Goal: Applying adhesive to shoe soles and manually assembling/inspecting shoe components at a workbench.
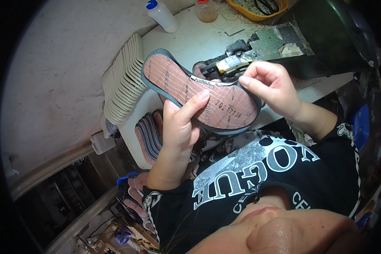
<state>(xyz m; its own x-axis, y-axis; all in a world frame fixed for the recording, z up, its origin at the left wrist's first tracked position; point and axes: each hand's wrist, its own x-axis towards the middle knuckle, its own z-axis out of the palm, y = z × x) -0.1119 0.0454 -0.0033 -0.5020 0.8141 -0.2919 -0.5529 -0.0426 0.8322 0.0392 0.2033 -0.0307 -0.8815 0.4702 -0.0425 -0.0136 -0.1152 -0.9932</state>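
Observation:
My left hand (183, 120) grips a shoe insole (173, 84), its thumb lying flat on the reddish-brown underside. The insole has a dark blue-grey rim, and handwritten marks show on its wide end. A pale notched strip (211, 82) runs along the far edge, partly lifted from the rim. At the wide end of that edge my right hand (269, 86) is closed in a pinch, thumb against fingers, where the strip ends. Behind the insole, another reddish-brown piece (197, 67) shows in part beside the machine.
A green and black machine (279, 42) stands behind my right hand on the white table (182, 42). Pale insole-shaped pieces (125, 80) are stacked by the wall; more insoles (147, 135) stand at the left. Farther back are a blue-capped bottle (163, 17), a red-capped bottle (206, 12) and a yellow basket (258, 16).

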